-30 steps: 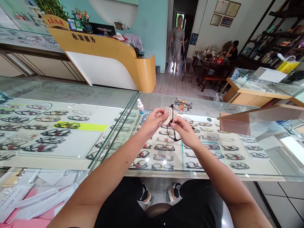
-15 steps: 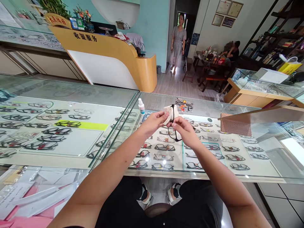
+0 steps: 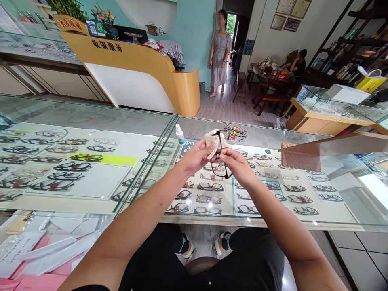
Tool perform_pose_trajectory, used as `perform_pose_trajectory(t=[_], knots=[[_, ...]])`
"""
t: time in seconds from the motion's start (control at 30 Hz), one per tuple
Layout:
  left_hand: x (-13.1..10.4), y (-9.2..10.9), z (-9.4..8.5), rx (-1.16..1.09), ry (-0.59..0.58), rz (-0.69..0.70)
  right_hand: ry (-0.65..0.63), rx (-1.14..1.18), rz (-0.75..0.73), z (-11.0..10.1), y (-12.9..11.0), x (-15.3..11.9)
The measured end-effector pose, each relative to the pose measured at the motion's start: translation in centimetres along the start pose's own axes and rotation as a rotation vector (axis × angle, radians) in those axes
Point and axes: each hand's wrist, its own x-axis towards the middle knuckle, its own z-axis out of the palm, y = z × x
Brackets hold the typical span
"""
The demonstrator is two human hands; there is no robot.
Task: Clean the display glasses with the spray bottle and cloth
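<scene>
Above the glass counter, my left hand (image 3: 195,157) pinches a cream cloth (image 3: 212,142) that is folded around one lens of a pair of black-framed eyeglasses (image 3: 224,175). My right hand (image 3: 237,163) is closed on the frame near its middle, and the other lens hangs below the fingers, tilted. The cloth hides the upper lens. A small white spray bottle (image 3: 180,134) with a blue label stands on the counter, left of and beyond my hands. Several frames with orange and red tags (image 3: 235,132) lie on the glass just past the cloth.
Rows of eyeglasses (image 3: 209,199) lie inside the glass display case (image 3: 342,218) under my hands. A brown board (image 3: 321,151) stands at the right. Beyond are a wooden cashier counter (image 3: 184,91), a standing person (image 3: 220,52) and a seated person (image 3: 298,64) at a table.
My hands, the cloth and the eyeglasses have shifted slightly left, and the glasses have turned a little. The standing person has come forward from the doorway and moved left.
</scene>
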Motion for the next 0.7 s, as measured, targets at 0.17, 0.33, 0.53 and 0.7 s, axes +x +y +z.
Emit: perform_pose_trajectory(t=[0.17, 0.33, 0.53, 0.7], knots=[[-0.1, -0.1, 0.5, 0.006, 0.010, 0.006, 0.003, 0.032, 0.010, 0.1, 0.3, 0.0], [-0.3, -0.1, 1.0, 0.037, 0.106, 0.017, -0.021, -0.059, -0.020, 0.6, 0.2, -0.1], [-0.1, 0.2, 0.7, 0.076, 0.040, 0.026, -0.032, -0.076, -0.013, 0.6, 0.0, -0.2], [0.0, 1.2, 0.2, 0.073, -0.068, -0.001, -0.010, 0.044, 0.002, 0.0, -0.2, -0.3]])
